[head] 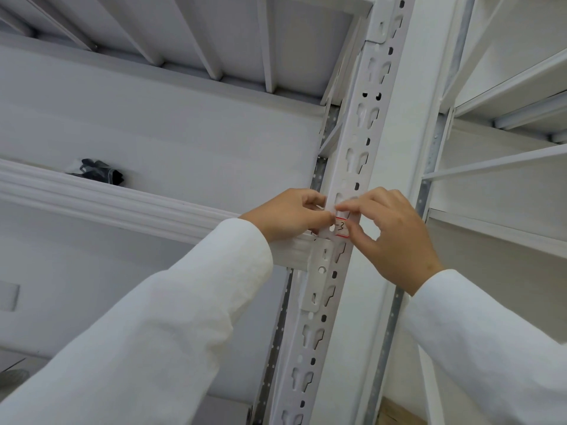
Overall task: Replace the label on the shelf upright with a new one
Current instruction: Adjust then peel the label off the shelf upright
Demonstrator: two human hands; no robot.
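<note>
So, nearest you are both sleeves coming up from below, and your hands meet right on the upright (346, 167). The label (342, 227) sits on its front face, just above where the beam (92, 194) hooks in, red-edged with handwriting. It lies between your hands, touching both: your left hand (291, 214) is pinched narrow at its left edge, and your right hand (389, 231) has forefinger on the top edge and thumb at the right side. Can't tell if it's the old one or the new. The upright's long axis leans up and to the right, so peel or smooth along that. Slots run above and below; open room is on the right. Further back, something dark (98, 171) sits on the shelf.
</note>
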